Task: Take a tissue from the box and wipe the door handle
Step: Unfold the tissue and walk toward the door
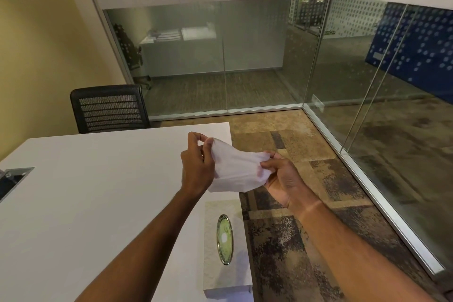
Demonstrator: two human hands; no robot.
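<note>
**A:** What took up most of the view?

**B:** Glass partition walls (257, 56) ran round the far side and right, above a patterned carpet (306, 179). A white table (85, 203) filled the left, with a black mesh chair (109, 108) behind its far edge.

**A:** And the tissue box?

**B:** The tissue box (226, 250) lay on the table's right edge, near the person, its oval opening facing up.

**A:** Where was the tissue itself?

**B:** The tissue (236, 169) was out of the box and held in the air above the table's right edge, stretched between both hands.

**A:** How were the hands gripping?

**B:** The left hand (197, 164) pinched the tissue's upper left corner between thumb and fingertips. The right hand (282, 176), palm turned up, pinched the right edge with thumb pressed against fingers.

**A:** The door handle?

**B:** I couldn't make one out.
</note>
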